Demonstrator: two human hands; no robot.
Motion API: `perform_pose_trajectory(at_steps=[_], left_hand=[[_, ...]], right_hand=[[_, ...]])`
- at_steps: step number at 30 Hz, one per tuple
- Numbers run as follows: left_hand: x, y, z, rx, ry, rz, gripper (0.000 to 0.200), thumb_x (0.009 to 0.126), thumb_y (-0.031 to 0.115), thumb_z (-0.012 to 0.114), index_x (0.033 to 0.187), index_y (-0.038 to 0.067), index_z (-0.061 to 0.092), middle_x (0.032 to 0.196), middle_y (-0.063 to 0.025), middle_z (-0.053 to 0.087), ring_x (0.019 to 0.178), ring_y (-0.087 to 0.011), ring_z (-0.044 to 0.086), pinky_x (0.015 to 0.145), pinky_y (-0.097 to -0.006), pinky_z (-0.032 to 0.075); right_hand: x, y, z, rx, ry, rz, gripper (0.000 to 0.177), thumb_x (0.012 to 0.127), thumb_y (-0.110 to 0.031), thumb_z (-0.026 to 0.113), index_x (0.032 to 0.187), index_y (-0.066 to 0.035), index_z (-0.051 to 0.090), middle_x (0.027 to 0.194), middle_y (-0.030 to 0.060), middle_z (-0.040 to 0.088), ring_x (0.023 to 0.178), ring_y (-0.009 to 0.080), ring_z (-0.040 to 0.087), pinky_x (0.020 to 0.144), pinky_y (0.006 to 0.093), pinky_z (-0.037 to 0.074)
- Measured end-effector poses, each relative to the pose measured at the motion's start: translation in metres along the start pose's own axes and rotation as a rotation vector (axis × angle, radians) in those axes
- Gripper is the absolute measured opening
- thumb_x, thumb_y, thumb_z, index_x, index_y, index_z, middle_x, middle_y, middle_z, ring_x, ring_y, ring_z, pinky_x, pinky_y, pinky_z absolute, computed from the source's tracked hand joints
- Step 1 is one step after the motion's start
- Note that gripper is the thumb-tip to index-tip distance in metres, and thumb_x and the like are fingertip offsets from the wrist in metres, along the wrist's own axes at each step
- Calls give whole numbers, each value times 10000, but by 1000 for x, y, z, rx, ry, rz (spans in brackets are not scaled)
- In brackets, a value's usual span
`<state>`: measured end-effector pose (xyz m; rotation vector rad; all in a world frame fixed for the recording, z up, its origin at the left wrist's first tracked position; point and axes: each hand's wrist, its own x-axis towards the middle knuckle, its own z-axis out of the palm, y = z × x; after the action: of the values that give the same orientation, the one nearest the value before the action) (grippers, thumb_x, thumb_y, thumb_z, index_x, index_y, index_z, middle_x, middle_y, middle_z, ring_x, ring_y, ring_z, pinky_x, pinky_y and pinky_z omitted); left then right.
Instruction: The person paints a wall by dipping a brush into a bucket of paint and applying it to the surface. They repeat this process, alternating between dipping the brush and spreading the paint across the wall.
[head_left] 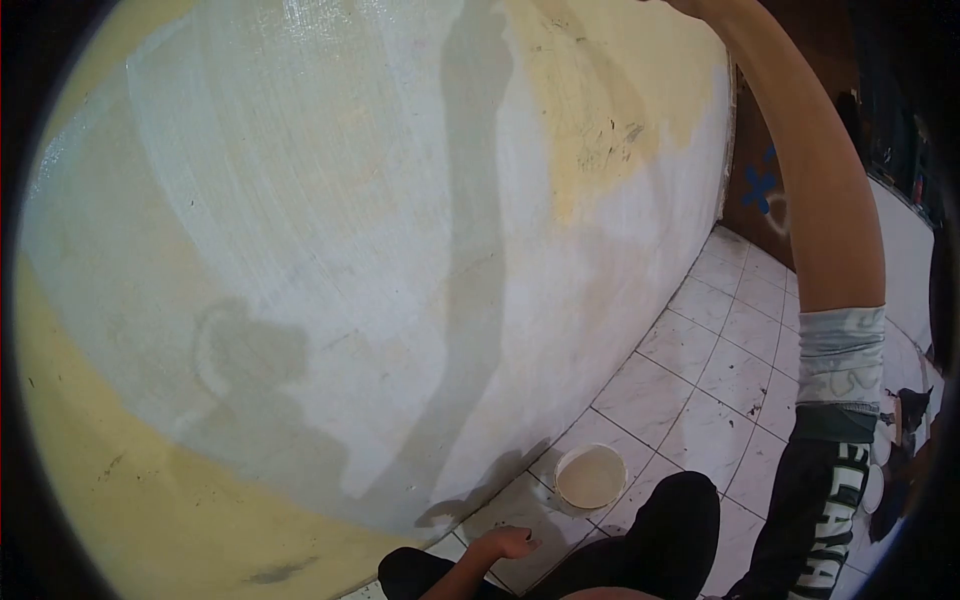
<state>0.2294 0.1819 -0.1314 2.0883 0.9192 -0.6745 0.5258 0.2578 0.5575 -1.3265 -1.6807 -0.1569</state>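
Observation:
My left hand (512,543) is low in the view, above my lap, with its fingers curled in and nothing showing in them. My right arm reaches high along the wall, and my right hand (690,5) is cut off by the top edge, so its fingers and anything in them are hidden. In front of me the wall (330,230) has a broad whitish, streaky coat with wet shine at the upper left. Yellow patches (590,110) show at the upper right and along the lower left. A small white bucket (590,478) with pale liquid stands on the floor by my knee.
White tiles (700,360) cover the floor beside the wall. A brown door (765,180) with a blue cross mark stands at the far right end. Dark items (905,450) lie at the right edge. My arm's shadow falls across the wall.

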Motion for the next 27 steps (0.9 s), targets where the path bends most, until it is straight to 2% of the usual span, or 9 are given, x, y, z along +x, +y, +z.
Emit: perform_pose_trajectory(at_steps=[6,8,10,12,17,20,22,24,27], left_hand=[[4,-13,6,-53,14,-4,657,935,556,437,1218,-18,585,1236,-255,608,1155,-409,576,990,-472,438],[10,-16,11,-21,23,-4,661,936,556,434,1232,-18,577,1248,-258,600,1164,-410,572,997,-473,435],[13,-17,13,-9,29,15,662,938,555,431,1237,-19,570,1247,-260,599,1161,-411,574,996,-475,435],[6,-10,9,4,23,35,663,940,555,428,1242,-20,564,1247,-263,598,1157,-411,576,994,-477,436],[-8,9,-4,-10,-5,10,660,943,553,420,1245,-18,553,1240,-254,605,1149,-412,579,991,-484,436],[4,0,6,-14,34,50,647,955,573,410,1191,1,599,1190,-269,619,1116,-416,590,954,-476,449],[-2,5,3,-15,28,24,653,955,572,411,1203,-4,594,1201,-268,616,1127,-417,584,962,-474,447],[-9,6,-1,-10,22,-9,659,955,571,412,1214,-9,589,1212,-268,613,1139,-417,579,970,-471,444],[-14,4,-5,-30,30,-10,649,942,548,427,1247,-7,564,1238,-246,609,1159,-403,575,991,-476,439]], right_hand=[[-14,10,55,-66,143,-73,246,945,-154,584,1126,-7,660,765,54,584,577,105,463,490,262,383],[-17,67,92,-30,283,-423,296,900,-188,632,1120,10,648,648,14,515,526,89,413,483,284,365],[-53,71,96,-57,125,-259,350,863,-193,625,1132,31,636,719,149,594,608,194,554,609,366,467],[-95,98,109,-58,-90,-209,297,893,-144,598,1132,29,633,690,59,538,623,121,450,577,298,397],[-166,147,127,-88,-484,-90,287,864,-124,616,1100,35,653,758,116,610,665,166,514,607,328,420],[-176,174,143,-139,-663,38,262,845,-147,625,1054,6,673,933,216,681,913,327,651,824,414,499],[-154,183,147,-58,-528,-190,264,832,-152,644,1034,14,685,865,159,692,775,271,652,700,386,521],[-116,146,124,-56,-651,141,269,827,-155,653,1033,12,698,750,90,663,600,170,591,506,323,477],[-89,102,92,-70,-475,115,291,853,-125,644,1121,-31,708,601,-7,551,424,66,413,372,235,312]])
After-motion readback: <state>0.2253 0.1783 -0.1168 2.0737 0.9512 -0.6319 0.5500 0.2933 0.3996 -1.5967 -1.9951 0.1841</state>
